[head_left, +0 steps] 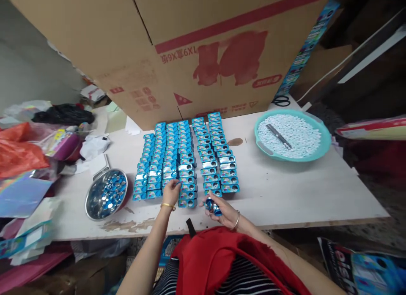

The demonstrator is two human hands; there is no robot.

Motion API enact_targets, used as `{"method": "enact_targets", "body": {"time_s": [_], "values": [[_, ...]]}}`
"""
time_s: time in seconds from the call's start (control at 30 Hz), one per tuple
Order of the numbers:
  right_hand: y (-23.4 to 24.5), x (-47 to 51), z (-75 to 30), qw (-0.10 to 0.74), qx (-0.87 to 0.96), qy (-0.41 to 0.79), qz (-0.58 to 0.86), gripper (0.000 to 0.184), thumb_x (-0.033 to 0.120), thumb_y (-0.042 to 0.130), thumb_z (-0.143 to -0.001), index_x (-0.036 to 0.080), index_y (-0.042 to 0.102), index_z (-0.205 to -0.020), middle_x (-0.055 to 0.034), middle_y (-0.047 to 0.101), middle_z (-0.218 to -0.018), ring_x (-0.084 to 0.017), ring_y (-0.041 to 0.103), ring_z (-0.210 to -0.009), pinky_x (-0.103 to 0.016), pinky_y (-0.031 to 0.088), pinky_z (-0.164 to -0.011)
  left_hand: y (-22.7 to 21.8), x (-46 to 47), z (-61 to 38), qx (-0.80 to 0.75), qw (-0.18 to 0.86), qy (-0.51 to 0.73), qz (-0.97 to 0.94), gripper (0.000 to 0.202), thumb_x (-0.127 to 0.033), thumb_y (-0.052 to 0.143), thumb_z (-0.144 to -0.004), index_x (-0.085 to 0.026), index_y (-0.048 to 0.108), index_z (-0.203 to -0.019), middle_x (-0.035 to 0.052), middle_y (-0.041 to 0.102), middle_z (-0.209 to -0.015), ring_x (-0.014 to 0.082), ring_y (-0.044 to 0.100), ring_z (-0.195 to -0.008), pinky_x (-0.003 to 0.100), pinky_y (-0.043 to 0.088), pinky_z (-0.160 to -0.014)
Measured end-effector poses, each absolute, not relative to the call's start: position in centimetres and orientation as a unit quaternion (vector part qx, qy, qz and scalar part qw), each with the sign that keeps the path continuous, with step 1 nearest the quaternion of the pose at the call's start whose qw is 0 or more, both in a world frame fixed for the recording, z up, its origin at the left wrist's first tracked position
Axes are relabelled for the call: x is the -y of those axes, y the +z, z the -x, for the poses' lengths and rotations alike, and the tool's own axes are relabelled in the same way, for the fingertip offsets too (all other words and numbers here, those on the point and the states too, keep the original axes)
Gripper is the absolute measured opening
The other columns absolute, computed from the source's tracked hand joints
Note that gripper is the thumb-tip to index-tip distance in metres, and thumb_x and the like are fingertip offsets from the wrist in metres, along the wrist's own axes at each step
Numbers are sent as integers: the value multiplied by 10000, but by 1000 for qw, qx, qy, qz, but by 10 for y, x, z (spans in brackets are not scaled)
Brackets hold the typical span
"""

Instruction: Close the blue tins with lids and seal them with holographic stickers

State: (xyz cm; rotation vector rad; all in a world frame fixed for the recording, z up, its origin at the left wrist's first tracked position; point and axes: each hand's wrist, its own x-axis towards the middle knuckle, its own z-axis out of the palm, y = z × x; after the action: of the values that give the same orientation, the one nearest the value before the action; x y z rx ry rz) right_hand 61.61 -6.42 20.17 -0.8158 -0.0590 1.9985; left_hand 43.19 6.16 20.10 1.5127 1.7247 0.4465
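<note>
Shiny blue round pieces (217, 210) sat grasped in the curled right hand (227, 214), near centre. Bent over small blue printed boxes (184, 156), the left hand (170, 194) showed no clear hold. Light fingertips seemed best for keeping the columns straight on the white worktop (269, 189).

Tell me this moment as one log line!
left hand: over blue boxes, contact unclear | right hand: holding shiny blue pieces | metal bowl: shiny round pieces inside

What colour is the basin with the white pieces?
The basin is plain light turquoise; it shows best in the head view.
</note>
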Motion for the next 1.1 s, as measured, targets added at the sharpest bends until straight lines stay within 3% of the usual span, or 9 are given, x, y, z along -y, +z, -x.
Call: {"method": "enact_targets", "body": {"time_s": [0.27,0.5,0.67,0.77,0.9,1.0,1.1], "values": [[200,33,-596,494,-26,778,387,429,586,657,-770,169,631,-863,-64,664,-806,-112,576,-537,-145,257,-334,171,-191,-489,-630,311,41,-710,12,-188,586,-764,-182,593,-756,58,648,-784,188,603,-815,284,435,-749],[194,8,-593,526,-14,755,391,434,577,662,-777,176,601,-932,-18,621,-732,-102,543,-495,-153,231,-320,155,-235,-522,-627,261,-125,-724,180,-296,624,-781,-152,670,-879,179,680,-1044,293,629,-1004,341,457,-785],[192,-10,-612,500,0,800,333,365,410,707,-762,189,578,-1022,-39,651,-862,-113,576,-565,-152,283,-349,150,-255,-530,-628,240,-227,-705,348,-422,715,-715,-130,690,-904,208,688,-1040,314,643,-1008,333,474,-791],[187,-25,-619,497,11,801,334,367,400,713,-763,193,574,-1032,-35,654,-835,-105,559,-539,-146,273,-345,152,-259,-533,-633,222,-253,-697,393,-449,734,-697,-129,686,-919,210,686,-1034,318,639,-1011,330,472,-796],[176,-43,-622,515,-23,773,369,383,515,669,-799,176,581,-952,-19,633,-712,-86,512,-471,-140,220,-327,164,-232,-521,-585,231,-161,-761,254,-383,627,-810,-154,663,-913,143,681,-953,264,634,-942,317,457,-782],[171,-52,-622,514,-54,755,403,422,574,637,-809,162,578,-878,-12,612,-651,-78,491,-439,-147,214,-319,182,-189,-503,-462,357,0,-812,225,-346,574,-847,-179,623,-989,59,645,-880,178,600,-827,277,454,-759],[169,-57,-618,520,-55,744,417,441,588,677,-770,163,564,-806,17,568,-582,-78,486,-429,-151,231,-316,197,-147,-491,-383,422,49,-821,194,-332,615,-813,-188,616,-943,40,603,-895,169,563,-847,283,443,-790]]}}
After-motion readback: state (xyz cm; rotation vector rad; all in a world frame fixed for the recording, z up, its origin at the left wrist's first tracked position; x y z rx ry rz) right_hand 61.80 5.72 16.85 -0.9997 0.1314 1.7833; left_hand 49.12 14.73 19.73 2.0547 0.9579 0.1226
